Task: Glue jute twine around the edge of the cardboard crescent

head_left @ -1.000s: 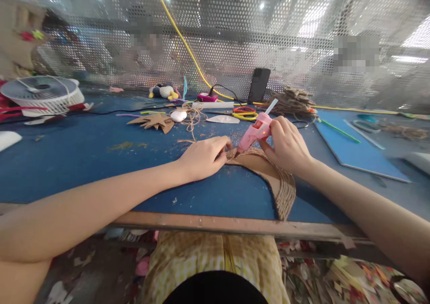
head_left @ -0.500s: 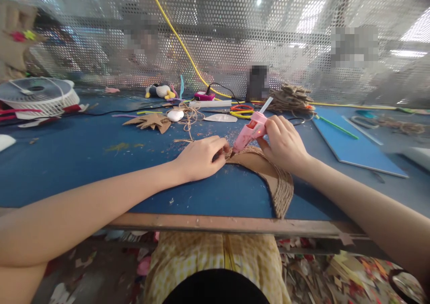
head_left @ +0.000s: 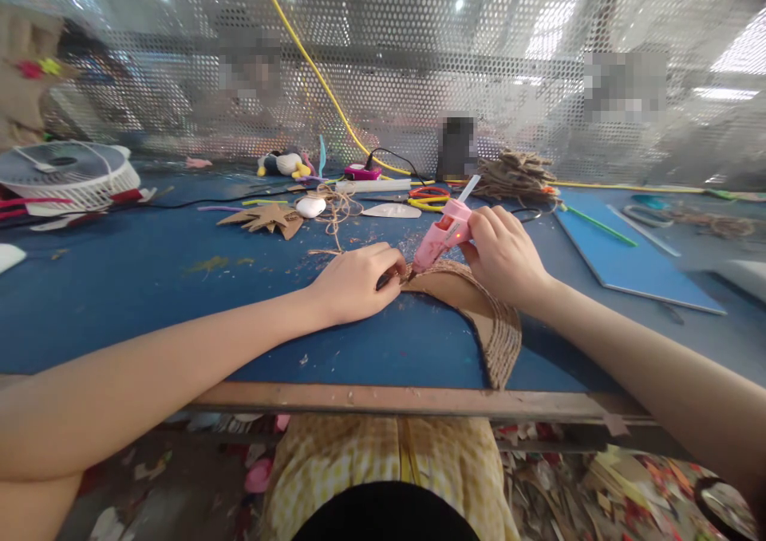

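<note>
Head view is showing a person seated at a blue table (head_left: 149, 286), the right hand (head_left: 503, 258) curling shut around a pink glue gun (head_left: 446, 236), whose barrel is carrying a pale glue stick (head_left: 471, 187) that is sticking out of its back end. The gun's long axis is running diagonally, the nozzle pointing down and left onto the tip of a curved cardboard piece (head_left: 479, 309), the back end rising up and away to the right. The left hand (head_left: 356, 282) is lying knuckles-up, fingers curled and pinching that same tip just beside the nozzle. The cardboard piece, wrapped in cord along its outer rim, is lying flat and arcing from the hands toward the near table edge (head_left: 388, 400), its lower end almost reaching it. Open blue surface is stretching out left of the left forearm; loose twine (head_left: 336, 206) and a star-shaped cutout (head_left: 269, 218) are lying beyond the hands, and a blue board (head_left: 634, 266) is sitting well apart on the right.
</note>
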Demonstrator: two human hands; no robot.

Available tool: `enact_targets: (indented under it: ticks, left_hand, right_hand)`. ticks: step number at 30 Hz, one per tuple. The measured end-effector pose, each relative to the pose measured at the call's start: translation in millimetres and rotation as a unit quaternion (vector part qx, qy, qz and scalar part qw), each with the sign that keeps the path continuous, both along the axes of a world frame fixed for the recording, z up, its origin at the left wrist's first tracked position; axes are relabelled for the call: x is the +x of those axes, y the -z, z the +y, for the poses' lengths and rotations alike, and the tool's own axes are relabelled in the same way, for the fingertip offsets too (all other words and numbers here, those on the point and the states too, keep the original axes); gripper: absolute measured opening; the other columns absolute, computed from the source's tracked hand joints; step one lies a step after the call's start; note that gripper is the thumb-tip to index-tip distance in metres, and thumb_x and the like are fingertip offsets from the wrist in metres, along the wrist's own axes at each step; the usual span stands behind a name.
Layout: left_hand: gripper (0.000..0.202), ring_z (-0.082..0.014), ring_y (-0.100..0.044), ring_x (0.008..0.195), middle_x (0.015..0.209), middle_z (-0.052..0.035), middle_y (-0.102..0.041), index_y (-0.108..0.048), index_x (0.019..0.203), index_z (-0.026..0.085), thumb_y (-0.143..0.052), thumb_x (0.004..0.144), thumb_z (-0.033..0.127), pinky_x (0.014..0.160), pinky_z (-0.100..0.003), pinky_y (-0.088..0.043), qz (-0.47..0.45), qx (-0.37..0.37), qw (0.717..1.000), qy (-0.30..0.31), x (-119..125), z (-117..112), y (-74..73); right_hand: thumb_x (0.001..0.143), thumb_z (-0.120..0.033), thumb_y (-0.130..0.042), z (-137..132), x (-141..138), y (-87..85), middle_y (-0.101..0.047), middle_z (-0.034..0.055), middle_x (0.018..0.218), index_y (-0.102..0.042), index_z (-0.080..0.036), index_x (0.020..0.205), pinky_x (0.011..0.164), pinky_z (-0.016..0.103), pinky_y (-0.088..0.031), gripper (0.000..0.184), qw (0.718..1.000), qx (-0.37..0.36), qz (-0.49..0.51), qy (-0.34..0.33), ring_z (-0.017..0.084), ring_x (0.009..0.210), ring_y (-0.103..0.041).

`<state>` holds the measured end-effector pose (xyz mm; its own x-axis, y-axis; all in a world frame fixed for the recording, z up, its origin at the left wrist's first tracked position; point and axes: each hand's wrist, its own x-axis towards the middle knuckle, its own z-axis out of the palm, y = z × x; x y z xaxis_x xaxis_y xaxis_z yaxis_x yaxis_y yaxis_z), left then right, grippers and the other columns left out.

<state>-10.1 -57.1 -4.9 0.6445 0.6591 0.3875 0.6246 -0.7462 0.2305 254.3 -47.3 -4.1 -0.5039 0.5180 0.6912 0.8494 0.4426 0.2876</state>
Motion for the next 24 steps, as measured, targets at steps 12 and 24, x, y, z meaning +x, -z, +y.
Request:
enact_targets:
  ticks: [12,24]
  left_hand:
    - [0.014,-0.0212,-0.067,0.092,0.098,-0.0041,-0.068,-0.063,0.098,0.019,-0.053,0.089,0.02,0.083,-0.036,-0.054,0.005,-0.005,1.0,-0.003,0.0,-0.1,0.0]
    - [0.015,-0.0211,-0.068,0.092,0.1,-0.0059,-0.068,-0.064,0.099,0.018,-0.053,0.09,0.02,0.084,-0.036,-0.054,0.002,-0.008,1.0,0.005,-0.4,0.5,0.2]
  right_hand:
    - [0.097,-0.019,-0.044,0.2,1.5,-1.9,-0.063,0.0092,0.092,-0.053,-0.019,0.1,0.073,0.037,-0.039,0.01,1.0,0.027,-0.005,0.0,0.025,0.082,-0.049]
    - [0.099,-0.022,-0.038,-2.5,2.6,-4.9,-0.065,0.0105,0.096,-0.056,-0.02,0.108,0.075,0.039,-0.039,0.02,0.999,0.025,-0.01,0.023,0.026,0.086,-0.051]
